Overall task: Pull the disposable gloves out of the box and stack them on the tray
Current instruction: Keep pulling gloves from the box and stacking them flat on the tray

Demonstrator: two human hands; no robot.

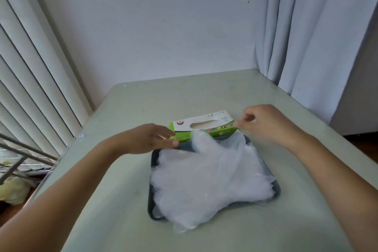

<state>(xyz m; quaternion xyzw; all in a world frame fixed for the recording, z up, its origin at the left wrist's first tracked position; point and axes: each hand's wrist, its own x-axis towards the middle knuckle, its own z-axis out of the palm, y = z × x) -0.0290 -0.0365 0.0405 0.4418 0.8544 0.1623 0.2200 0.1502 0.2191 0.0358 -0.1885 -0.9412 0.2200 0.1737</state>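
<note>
We are pressing our left hand (151, 139), fingers straight, against the green glove box's (204, 117) left end. Our right hand (263, 122) is pinching at its right end, on what we cannot tell. The slot (204, 124) is lying between them, with the gloves (204, 176) piling on the tray (154, 216) just in front.

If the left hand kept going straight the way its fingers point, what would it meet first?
Most likely the near left corner of the green glove box, right at the left hand's fingertips; just beyond lies the top glove on the tray. Height above the box is unclear.
</note>
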